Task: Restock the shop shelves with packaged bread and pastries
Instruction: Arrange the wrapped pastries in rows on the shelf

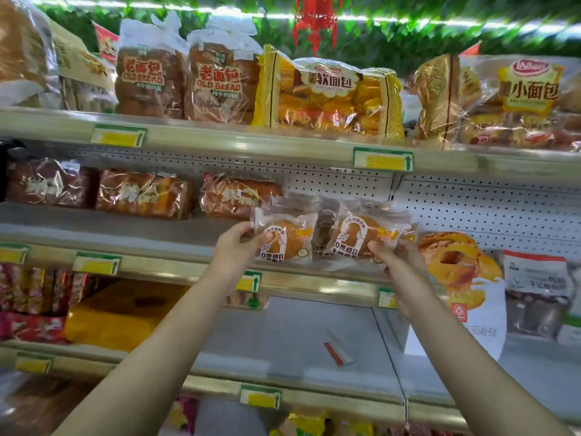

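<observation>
holding firm up at the second shelf: the left grip (239,243) has thumb and fingers pinched on the left edge of a clear bun packet (287,239), and the right grip (399,259) is curled round the lower right corner of a second bun packet (361,234). both grips full, neither slack. between the two a darker packet (325,231) is sandwiched in, touching both; whether either grip has a finger on it, i can't tell. the little row sits just above the front rim of the second shelf (314,280), and it's too blurred to say if the packets rest on the board or hang over it. just left of the left grip, wrapped loaves (232,196) lie along the same shelf, the nearest right behind the packet's corner. right of the right grip, a big orange-and-white bread bag (462,278) stands just beside the wrist. well above the grips, the top shelf looks stocked end to end: old bread bags (217,80), a yellow soft bread bag (330,96). below the grips, different story: the lower shelf (283,335) shows a wide stretch of grey board with a red-and-white strip (338,354) lying on it. my call: top looks done, this second shelf is getting its gap filled, the let-go is not yet made, and the shelf underneath has plenty of room left to fill.
</observation>
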{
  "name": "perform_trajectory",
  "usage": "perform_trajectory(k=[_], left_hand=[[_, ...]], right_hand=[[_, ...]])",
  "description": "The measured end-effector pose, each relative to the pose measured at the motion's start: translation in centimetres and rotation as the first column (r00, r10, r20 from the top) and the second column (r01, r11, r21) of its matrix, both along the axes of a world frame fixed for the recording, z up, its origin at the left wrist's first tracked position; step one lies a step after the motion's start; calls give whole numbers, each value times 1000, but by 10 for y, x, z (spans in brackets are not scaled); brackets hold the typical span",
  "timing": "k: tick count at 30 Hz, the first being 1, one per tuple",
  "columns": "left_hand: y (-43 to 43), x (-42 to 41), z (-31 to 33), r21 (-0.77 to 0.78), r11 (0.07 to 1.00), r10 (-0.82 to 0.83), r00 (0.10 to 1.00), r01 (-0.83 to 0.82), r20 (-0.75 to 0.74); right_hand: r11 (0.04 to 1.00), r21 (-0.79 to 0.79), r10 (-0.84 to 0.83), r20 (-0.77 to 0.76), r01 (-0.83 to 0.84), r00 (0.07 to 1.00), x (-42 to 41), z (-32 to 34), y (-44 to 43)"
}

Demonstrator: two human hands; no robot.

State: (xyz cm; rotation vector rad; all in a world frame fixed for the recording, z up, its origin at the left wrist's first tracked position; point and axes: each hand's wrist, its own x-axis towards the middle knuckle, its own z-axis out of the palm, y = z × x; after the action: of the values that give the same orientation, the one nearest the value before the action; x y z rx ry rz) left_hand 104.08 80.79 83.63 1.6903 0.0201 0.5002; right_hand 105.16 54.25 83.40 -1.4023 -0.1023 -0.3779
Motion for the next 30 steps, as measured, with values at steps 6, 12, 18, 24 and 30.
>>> perform_trajectory(k=[6,12,18,24,30], left_hand=[[5,14,-5,92,994,65,998,-67,24],[12,31,-2,46,994,97,995,-96,-26],[11,30,-9,90,991,102,995,-103,7],[9,23,-11,194,969,132,985,-151,110],[14,17,-10,740,589,92,937,-324,337]], right_hand=[[996,-74,-50,-3,50,999,-1,-7,1],[992,-104,-67,-1,67,998,2,-5,5],[982,-189,-28,-22,23,999,7,-6,15],[960,-279,-21,-49,7,999,10,-5,22],[920,-390,-63,-49,39,997,16,-7,24]])
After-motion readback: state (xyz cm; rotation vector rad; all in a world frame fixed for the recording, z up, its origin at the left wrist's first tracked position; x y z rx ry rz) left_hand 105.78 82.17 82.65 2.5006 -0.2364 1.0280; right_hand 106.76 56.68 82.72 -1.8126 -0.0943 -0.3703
